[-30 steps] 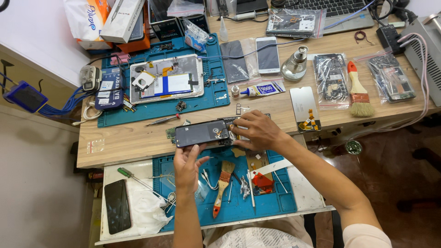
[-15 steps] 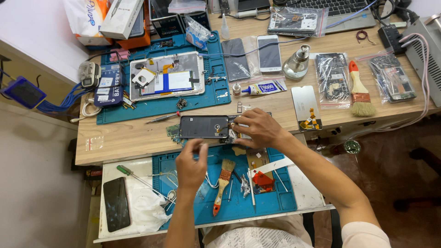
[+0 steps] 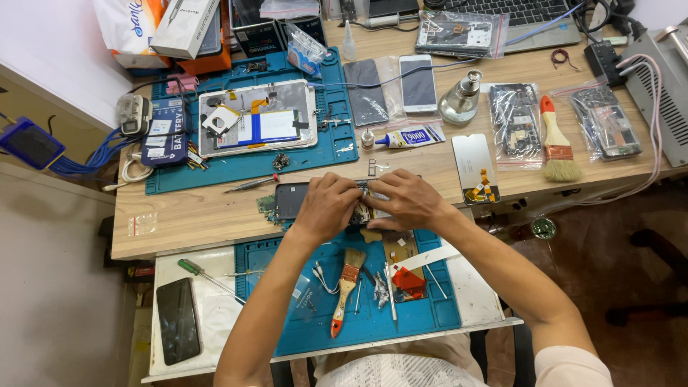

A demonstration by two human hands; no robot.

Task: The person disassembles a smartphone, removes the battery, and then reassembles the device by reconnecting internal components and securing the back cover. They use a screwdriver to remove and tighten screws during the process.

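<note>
Change since 0.5 s ago: left hand (image 3: 328,204) has come up off the lower blue mat (image 3: 430,315) and now sits on the opened phone (image 3: 290,200) w/ the right hand (image 3: 408,201). Both hands are clamped on it, fingers meeting over its right half, so work on the phone's inside is now two-handed. Phone lies flat near the worktop (image 3: 186,218) front edge, approx. mid-length. Orange-handled brush (image 3: 346,287) lies untouched on the mat, just below the hands.

left hand (image 3: 328,204) and right hand (image 3: 408,202) side by side, fingers curled, forearms extended
</note>
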